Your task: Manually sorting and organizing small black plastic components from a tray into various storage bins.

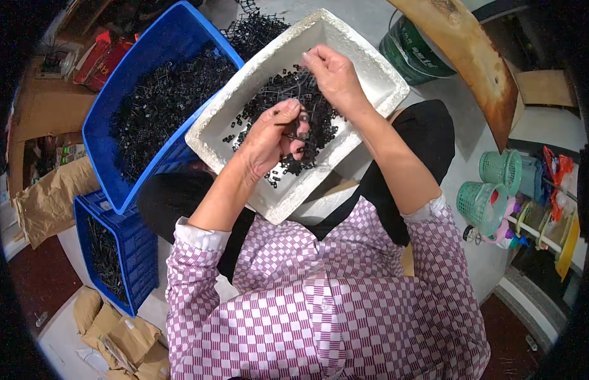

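Observation:
A white foam box rests across my lap, its floor strewn with small black plastic pieces. Above them my left hand is closed, fingers curled round thin black plastic parts that show between thumb and fingers. My right hand is higher and farther right, over the far side of the box. Its thumb and forefinger are pinched together, and what they hold is too small to make out. A thin dark strand seems to run from near that pinch down toward the left hand.
To the left stands a large blue crate of black plastic parts, with a second blue crate below it. A black heap lies beyond the box. A dark green bucket and green baskets are on the right, brown paper sacks at left.

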Tool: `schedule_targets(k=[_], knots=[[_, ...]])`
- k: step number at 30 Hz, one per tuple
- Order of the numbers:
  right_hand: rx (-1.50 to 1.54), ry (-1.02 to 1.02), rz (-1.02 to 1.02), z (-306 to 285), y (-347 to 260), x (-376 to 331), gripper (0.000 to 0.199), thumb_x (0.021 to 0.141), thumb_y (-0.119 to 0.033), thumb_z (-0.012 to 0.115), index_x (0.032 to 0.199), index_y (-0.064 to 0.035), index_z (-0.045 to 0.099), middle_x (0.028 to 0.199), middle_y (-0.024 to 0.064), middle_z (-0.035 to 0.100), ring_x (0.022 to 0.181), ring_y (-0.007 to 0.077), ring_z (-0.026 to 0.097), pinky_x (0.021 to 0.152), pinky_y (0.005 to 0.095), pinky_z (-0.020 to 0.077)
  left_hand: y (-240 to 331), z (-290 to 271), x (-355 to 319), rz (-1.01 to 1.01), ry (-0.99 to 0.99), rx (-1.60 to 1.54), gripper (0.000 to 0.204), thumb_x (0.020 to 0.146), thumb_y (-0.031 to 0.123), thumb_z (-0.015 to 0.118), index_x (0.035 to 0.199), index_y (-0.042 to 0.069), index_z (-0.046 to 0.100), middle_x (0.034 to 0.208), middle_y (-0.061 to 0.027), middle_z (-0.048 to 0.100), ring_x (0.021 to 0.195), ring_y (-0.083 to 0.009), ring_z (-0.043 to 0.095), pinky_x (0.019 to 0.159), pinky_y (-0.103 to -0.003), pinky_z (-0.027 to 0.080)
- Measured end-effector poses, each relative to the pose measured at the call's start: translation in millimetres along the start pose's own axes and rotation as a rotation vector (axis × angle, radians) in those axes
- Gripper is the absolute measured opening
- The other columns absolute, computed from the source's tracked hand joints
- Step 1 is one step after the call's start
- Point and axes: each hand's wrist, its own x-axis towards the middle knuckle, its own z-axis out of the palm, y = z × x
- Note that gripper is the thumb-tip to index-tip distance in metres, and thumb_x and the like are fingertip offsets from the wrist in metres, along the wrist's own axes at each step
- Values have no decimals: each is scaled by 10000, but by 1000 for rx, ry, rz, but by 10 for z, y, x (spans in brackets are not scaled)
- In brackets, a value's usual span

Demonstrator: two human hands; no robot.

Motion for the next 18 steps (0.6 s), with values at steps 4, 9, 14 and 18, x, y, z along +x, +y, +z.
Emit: schedule_targets(k=[4,9,14,18], knots=[[473,70,609,23,-226,25,201,887,-248,506,861,-50,529,570,-29,385,448,65,358,406,219,283,121,82,-65,-10,222,25,203,906,308,465,865,108,465,664,-16,495,455,-116,457,412,-271,405],[853,177,655,-352,90,144,147,886,-193,513,893,-46,520,694,-19,494,507,62,361,415,206,281,40,51,-84,-88,34,74,180,908,286,463,863,112,470,657,-10,497,461,-110,468,414,-265,414],[936,-170,831,-111,-329,-119,146,875,-220,541,893,-76,525,731,-34,508,575,32,434,447,162,325,97,-69,-124,17,166,-13,173,907,282,465,873,113,478,665,-4,500,464,-105,471,420,-257,426],[804,-401,764,-2,-362,-188,142,866,-231,557,898,-95,534,739,-40,526,611,14,473,480,145,370,92,-49,-109,31,198,27,171,905,280,468,878,112,483,680,-3,503,465,-107,469,421,-256,426]])
